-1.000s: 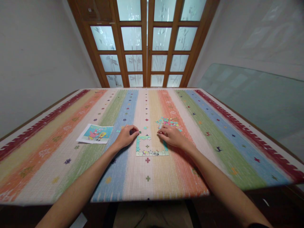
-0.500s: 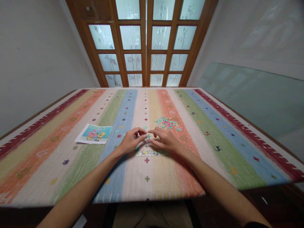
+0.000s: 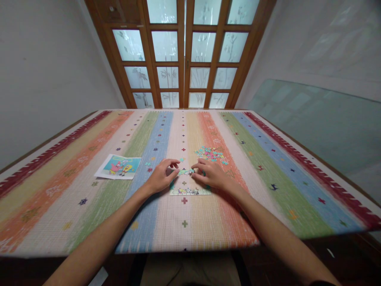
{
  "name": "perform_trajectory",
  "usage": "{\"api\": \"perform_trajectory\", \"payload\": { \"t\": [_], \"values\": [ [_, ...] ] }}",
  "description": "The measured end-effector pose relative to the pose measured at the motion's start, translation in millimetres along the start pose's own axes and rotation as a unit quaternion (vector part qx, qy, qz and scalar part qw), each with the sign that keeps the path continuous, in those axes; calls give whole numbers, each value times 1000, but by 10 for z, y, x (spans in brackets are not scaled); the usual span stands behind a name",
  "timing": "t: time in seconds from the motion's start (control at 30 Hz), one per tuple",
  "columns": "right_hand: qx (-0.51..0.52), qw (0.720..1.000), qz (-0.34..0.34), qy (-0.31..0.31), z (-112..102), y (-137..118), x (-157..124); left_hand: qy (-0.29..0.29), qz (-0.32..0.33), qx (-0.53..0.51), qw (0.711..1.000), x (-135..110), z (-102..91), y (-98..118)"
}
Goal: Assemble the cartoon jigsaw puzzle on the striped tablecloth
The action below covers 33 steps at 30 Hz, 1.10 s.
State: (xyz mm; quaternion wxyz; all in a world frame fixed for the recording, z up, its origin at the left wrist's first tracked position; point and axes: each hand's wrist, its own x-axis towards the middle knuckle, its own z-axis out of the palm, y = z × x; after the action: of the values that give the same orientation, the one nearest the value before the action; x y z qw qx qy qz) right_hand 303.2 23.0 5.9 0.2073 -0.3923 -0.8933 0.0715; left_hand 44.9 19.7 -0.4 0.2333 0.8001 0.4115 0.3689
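Item: jigsaw puzzle [image 3: 190, 192], partly assembled, flat on the cloth-covered tabletop [image 3: 220, 222], between and just in front of the person's hands. Border rows only; near row complete in appearance, printed in mixed colours along a pale edge. Upper strip [image 3: 184, 172] mostly turquoise, lying between the two sets of fingertips. Bare cloth with a green cross motif visible inside the border. Right side of the border largely hidden by a hand.

Left hand [image 3: 162, 174]: fingers curled, thumb and forefinger parted, nothing seen between them; thumb tip near the left end of the strip, contact uncertain.

Right hand [image 3: 210, 172]: fingers bent, thumb and forefinger to either side of a turquoise piece [image 3: 192, 171] at the strip's right end; whether it is gripped cannot be told.

Loose pieces: one heap [image 3: 208, 153], turquoise, pink and yellow, beyond the right hand; one turquoise single [image 3: 181, 159] just beyond the gap between the hands; another turquoise single [image 3: 148, 163] left of the left hand.

Printed sheet [image 3: 120, 167]: white margin, SpongeBob and Patrick Star scene, lying well to the left.

Surroundings: tabletop cover striped red, yellow, orange, green, blue and white; wooden glazed doors [image 3: 180, 47] beyond; pale green panel [image 3: 312, 119] at right.
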Motion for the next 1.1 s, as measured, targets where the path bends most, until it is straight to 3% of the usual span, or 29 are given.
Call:
{"api": "perform_trajectory", "payload": {
  "t": [0.2,0.67,1.1],
  "values": [
    [-22,999,22,-31,23,-21,22,-62,81,59,993,-43,21,-16],
    [-42,997,46,-42,17,-104,70,-87,90,103,987,-82,29,-12],
    [-34,998,31,-49,30,-79,69,-100,137,147,975,-97,53,-25]
  ]
}}
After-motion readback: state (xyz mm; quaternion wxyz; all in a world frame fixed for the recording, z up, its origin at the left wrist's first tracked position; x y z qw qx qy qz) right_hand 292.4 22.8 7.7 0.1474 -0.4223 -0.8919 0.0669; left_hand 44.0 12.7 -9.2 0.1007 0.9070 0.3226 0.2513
